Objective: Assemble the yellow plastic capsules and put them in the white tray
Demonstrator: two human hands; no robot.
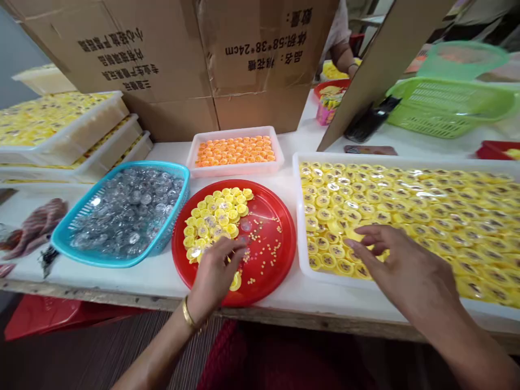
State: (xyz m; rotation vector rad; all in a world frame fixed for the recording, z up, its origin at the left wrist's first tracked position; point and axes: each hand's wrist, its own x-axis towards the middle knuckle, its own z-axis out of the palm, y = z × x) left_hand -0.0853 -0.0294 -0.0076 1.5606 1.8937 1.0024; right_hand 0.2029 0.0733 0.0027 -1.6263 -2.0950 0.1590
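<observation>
My left hand (217,271) rests on a round red plate (276,254), fingers curled around a small yellow cap at the plate's near edge. Many yellow caps (215,214) and tiny yellow beads lie on that plate. My right hand (400,265) hovers over the near left corner of a large white tray (300,254) packed with finished yellow caps (406,195). Its fingers are spread apart and touch the caps there, holding nothing that I can see.
A blue basket (81,252) of clear plastic lids sits left of the plate. A small white tray (235,135) of orange pieces stands behind it. Stacked white trays (81,130) are far left, cardboard boxes (170,59) behind, green baskets (447,105) at back right. Another person's arm (343,51) shows at the back.
</observation>
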